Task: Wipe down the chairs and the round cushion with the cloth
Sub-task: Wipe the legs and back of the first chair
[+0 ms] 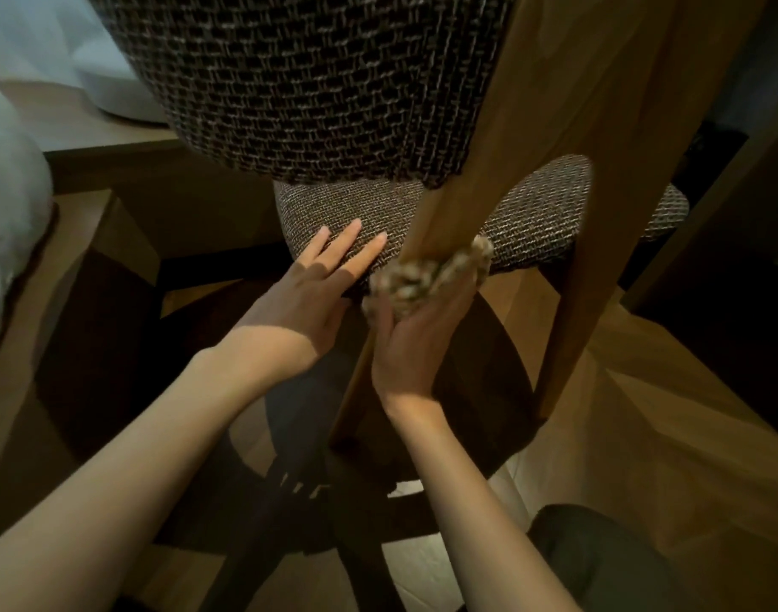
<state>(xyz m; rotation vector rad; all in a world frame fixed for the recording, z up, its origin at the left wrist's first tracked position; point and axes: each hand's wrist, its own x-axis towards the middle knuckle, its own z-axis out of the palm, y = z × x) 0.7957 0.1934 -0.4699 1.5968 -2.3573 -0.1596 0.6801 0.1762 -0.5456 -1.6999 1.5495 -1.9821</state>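
A wooden chair fills the view, seen from behind, with a brown woven backrest above and a woven seat pad below it. My right hand grips a bunched beige cloth and holds it around the chair's wooden back post just above the seat. My left hand lies flat with straight fingers on the rear edge of the seat pad, left of the post. No round cushion shows.
A low wooden platform or table runs along the left behind the chair, with white fabric at the far left edge. Wooden floor spreads to the right. A second wooden post stands at the right.
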